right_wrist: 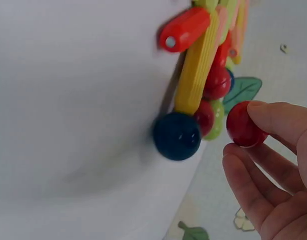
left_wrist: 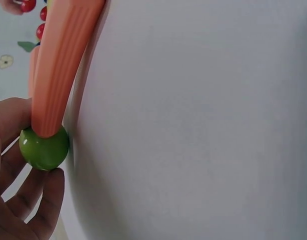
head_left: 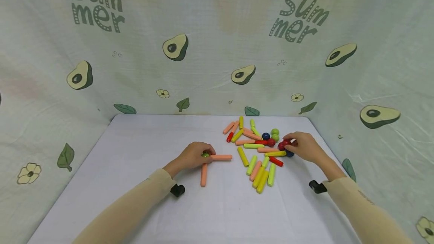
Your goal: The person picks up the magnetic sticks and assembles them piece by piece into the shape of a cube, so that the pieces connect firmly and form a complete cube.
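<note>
Beige sleeves [head_left: 129, 208] (right faintly marked), black cameras [head_left: 178, 190].

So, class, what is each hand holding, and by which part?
The left hand holds a green ball by its rounded side; the right hand pinches a red ball by opposite sides.

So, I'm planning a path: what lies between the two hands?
In the head view, from left hand to right hand: an orange stick, a bare strip of table, then scattered sticks and balls.
</note>
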`<state>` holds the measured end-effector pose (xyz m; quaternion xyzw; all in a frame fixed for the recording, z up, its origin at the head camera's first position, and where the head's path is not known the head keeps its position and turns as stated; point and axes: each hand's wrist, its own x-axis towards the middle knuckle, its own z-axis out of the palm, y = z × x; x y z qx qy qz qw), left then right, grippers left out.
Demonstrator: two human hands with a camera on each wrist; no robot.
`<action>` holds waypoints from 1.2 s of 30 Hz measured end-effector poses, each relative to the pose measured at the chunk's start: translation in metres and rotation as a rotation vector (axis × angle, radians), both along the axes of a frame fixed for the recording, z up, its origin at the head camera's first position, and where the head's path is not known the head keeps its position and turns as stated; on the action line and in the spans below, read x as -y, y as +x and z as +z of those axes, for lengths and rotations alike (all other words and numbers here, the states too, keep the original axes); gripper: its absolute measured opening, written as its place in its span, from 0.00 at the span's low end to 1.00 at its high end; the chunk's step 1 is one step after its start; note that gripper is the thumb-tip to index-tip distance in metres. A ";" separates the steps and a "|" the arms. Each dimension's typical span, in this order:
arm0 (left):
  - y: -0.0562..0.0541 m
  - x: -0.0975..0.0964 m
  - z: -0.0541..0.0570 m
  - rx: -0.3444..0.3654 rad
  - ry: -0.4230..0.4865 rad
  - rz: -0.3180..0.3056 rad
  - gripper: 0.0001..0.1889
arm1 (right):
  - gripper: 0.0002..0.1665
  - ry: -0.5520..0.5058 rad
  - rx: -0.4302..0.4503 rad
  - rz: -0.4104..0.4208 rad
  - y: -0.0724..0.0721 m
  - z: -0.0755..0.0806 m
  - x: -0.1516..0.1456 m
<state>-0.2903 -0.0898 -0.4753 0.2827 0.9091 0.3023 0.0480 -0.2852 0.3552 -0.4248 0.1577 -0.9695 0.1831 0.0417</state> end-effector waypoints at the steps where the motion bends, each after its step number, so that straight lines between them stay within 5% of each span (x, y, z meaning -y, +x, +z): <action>1: 0.000 0.000 0.000 0.000 -0.001 -0.001 0.07 | 0.18 -0.008 -0.002 0.014 0.000 0.001 0.007; 19: 0.000 0.001 0.000 0.011 0.013 0.000 0.07 | 0.20 -0.150 0.136 0.203 0.009 -0.003 0.115; 36: 0.000 0.004 0.001 0.013 0.013 -0.001 0.08 | 0.16 -0.136 0.113 0.352 0.006 -0.023 0.160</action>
